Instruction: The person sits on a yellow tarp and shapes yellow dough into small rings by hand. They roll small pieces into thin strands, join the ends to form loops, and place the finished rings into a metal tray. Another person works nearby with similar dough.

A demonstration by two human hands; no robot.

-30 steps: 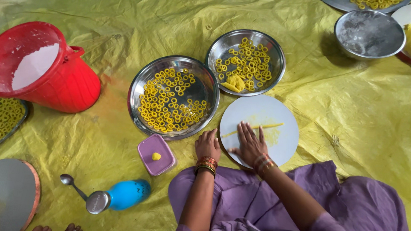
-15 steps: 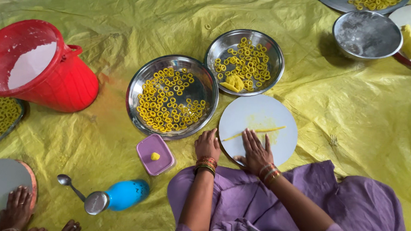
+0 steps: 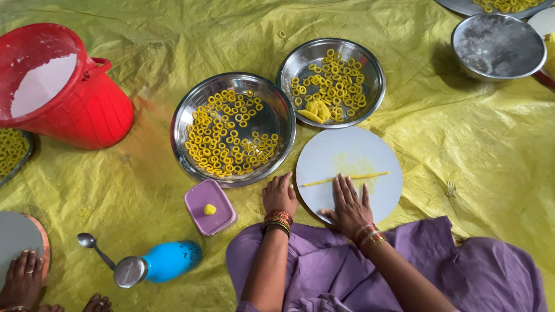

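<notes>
We see a yellow sheet point(image 3: 467, 153) covering the whole floor, everything below resting on it. At upper left a red bucket point(image 3: 83, 111) lies tilted, white powder inside. Near centre sits a large steel plate point(image 3: 184, 116) scattered with small yellow dough rings; just beside it, up and to the right, a smaller steel plate point(image 3: 374, 69) holds more rings and a lump of dough. Below these lies a round white board point(image 3: 328, 162), and across it a thin rolled dough strand point(image 3: 346, 177), well stretched. Our right hand point(image 3: 349, 207) lies flat and open on the board's near edge, fingers spread, just short of the strand and gripping nothing. Our left hand point(image 3: 280, 195) rests at the board's left rim, loosely curled; we cannot tell whether it holds anything. A blue bottle point(image 3: 167, 261) lies on its side at lower left, a small purple box point(image 3: 210, 206) with a dab of dough above it, and a spoon point(image 3: 92, 244) beside the bottle
</notes>
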